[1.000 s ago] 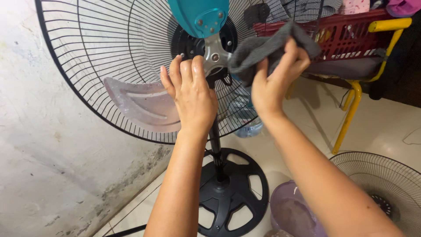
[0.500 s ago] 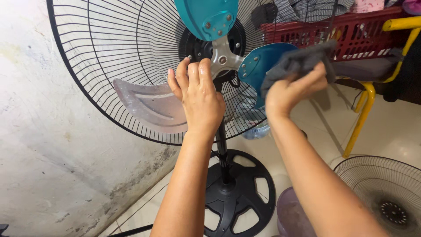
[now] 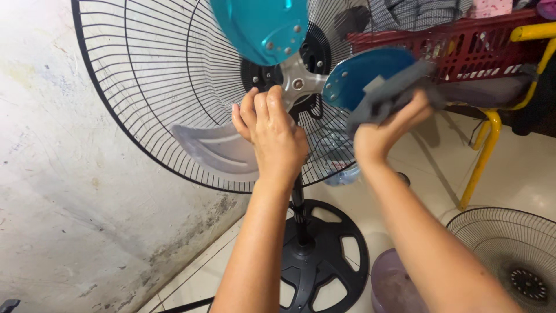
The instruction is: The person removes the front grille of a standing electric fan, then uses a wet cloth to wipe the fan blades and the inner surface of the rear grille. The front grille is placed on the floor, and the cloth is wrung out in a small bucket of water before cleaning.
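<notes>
Holding the dusty, greyish plastic fan blade point(image 3: 211, 148) near its root, the left hand point(image 3: 272, 136) had its fingers curled over the blade's edge right beside the silver metal hub point(image 3: 298, 81), same grip as a second earlier. The right hand point(image 3: 385, 130) was closed around a crumpled grey cloth point(image 3: 391, 93), pressing it onto the right-hand teal blade point(image 3: 362, 72). That was the big change: a second before, the cloth covered the hub side and that blade was hidden, and by this point most of its shiny teal face showed, with the cloth down at its lower outer edge. The top teal blade point(image 3: 260, 29) had swung a bit too.

All of it sat in front of the black wire rear guard point(image 3: 145, 87) on the black stand with the round slotted base point(image 3: 324, 261), against a stained wall. Off to the right were a red plastic basket point(image 3: 463, 46) on a yellow metal frame point(image 3: 483, 150), a purple basin point(image 3: 394, 287) on the floor, and the loose front wire grille point(image 3: 515, 261).
</notes>
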